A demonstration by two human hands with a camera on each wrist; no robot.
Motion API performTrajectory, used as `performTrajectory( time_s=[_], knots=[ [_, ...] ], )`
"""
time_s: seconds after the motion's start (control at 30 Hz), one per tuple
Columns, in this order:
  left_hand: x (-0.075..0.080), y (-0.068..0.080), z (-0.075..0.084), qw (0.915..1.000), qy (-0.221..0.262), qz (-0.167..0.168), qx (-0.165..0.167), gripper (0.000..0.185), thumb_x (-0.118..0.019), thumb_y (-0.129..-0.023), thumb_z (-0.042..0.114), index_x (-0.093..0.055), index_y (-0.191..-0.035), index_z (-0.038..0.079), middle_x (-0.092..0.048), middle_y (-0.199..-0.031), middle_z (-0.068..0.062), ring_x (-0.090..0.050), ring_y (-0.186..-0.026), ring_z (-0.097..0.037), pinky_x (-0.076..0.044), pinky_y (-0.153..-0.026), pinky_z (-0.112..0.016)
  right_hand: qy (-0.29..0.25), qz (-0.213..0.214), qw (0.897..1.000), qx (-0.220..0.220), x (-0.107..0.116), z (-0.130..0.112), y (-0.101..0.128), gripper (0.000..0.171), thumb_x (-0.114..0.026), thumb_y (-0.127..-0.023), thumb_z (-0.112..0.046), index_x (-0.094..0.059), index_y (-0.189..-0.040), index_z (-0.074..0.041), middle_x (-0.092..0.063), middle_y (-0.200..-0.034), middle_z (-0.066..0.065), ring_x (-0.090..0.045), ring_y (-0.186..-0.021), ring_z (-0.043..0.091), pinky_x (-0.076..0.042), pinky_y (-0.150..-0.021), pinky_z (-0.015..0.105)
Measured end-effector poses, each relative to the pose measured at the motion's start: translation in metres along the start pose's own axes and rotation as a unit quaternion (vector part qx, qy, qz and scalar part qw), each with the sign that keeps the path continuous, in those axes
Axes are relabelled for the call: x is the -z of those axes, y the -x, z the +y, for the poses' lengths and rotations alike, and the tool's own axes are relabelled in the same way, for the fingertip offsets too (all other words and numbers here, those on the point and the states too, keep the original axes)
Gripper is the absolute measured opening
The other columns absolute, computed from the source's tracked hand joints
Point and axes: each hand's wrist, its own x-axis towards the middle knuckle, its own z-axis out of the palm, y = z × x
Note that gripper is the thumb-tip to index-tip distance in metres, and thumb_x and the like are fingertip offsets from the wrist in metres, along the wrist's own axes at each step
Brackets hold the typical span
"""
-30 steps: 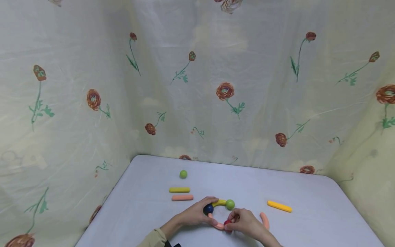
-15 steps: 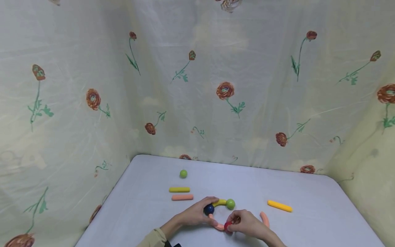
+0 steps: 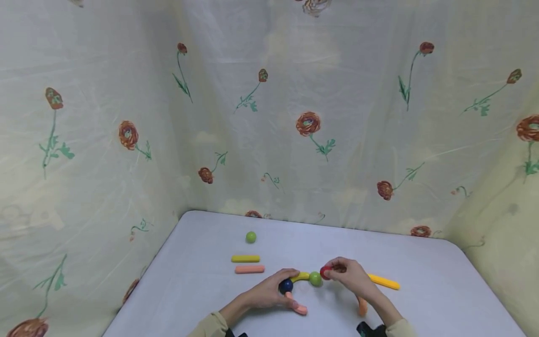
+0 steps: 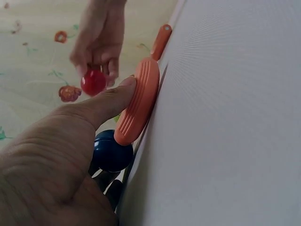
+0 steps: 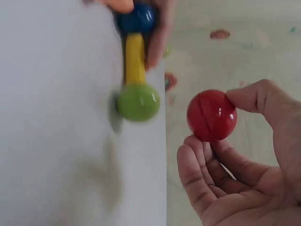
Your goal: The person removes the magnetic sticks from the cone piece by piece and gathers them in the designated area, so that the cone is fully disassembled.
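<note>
My left hand [image 3: 267, 291] holds a chain of toy pieces: a dark blue ball [image 3: 286, 286] with a curved salmon stick [image 3: 301, 310] and a curved yellow stick [image 3: 301, 277] on it. Its thumb presses the grooved salmon stick [image 4: 141, 101] in the left wrist view, while the fingers reach behind the blue ball [image 4: 113, 153]. A green ball [image 3: 315, 279] sits at the far end of the yellow stick. Between thumb and fingertips, my right hand [image 3: 350, 277] pinches a red ball [image 5: 211, 115], raised close beside the green ball.
Toward the back left of the white table [image 3: 198, 290] lie a loose green ball [image 3: 251, 237], a straight yellow stick [image 3: 245, 258] and a straight salmon stick [image 3: 250, 269]. An orange-yellow stick [image 3: 385, 282] and a curved salmon stick [image 3: 362, 307] are by the right forearm. Flowered cloth [image 3: 269, 140] surrounds the table.
The red ball has come away from the near end of the curved salmon stick. My right hand has carried it back and right, beside the green ball. My left hand stays put.
</note>
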Motion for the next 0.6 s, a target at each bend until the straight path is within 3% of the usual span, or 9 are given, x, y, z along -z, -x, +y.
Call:
performTrajectory(
  time_s=[0.1, 0.3, 0.6],
  knots=[
    [0.000, 0.000, 0.001, 1.0000, -0.006, 0.000, 0.004, 0.074, -0.076, -0.079, 0.047, -0.040, -0.143, 0.041, -0.034, -0.152, 0.012, -0.029, -0.144, -0.019, -0.026, -0.115, -0.050, 0.013, 0.038, 0.999, 0.005, 0.010, 0.006, -0.023, 0.030, -0.072, -0.086, -0.022, -0.067, -0.111, -0.006, -0.069, -0.099, 0.005, -0.061, -0.086, 0.016, -0.055, -0.079, 0.033],
    [0.000, 0.000, -0.001, 0.9999, -0.009, 0.000, 0.005, 0.073, -0.075, -0.078, 0.050, -0.039, -0.142, 0.042, -0.034, -0.152, 0.012, -0.029, -0.144, -0.019, -0.026, -0.115, -0.051, 0.040, 0.043, 0.998, 0.007, 0.015, 0.018, -0.060, 0.029, -0.072, -0.086, -0.022, -0.066, -0.109, -0.004, -0.068, -0.103, 0.010, -0.060, -0.092, 0.020, -0.054, -0.079, 0.034],
    [0.000, -0.001, -0.003, 1.0000, 0.003, 0.000, 0.005, 0.073, -0.077, -0.077, 0.047, -0.040, -0.140, 0.044, -0.036, -0.151, 0.013, -0.029, -0.143, -0.018, -0.027, -0.115, -0.052, 0.032, 0.031, 0.998, -0.041, 0.003, 0.034, -0.080, 0.034, -0.072, -0.086, -0.021, -0.061, -0.113, -0.003, -0.064, -0.108, 0.013, -0.057, -0.095, 0.024, -0.051, -0.085, 0.037]
  ],
)
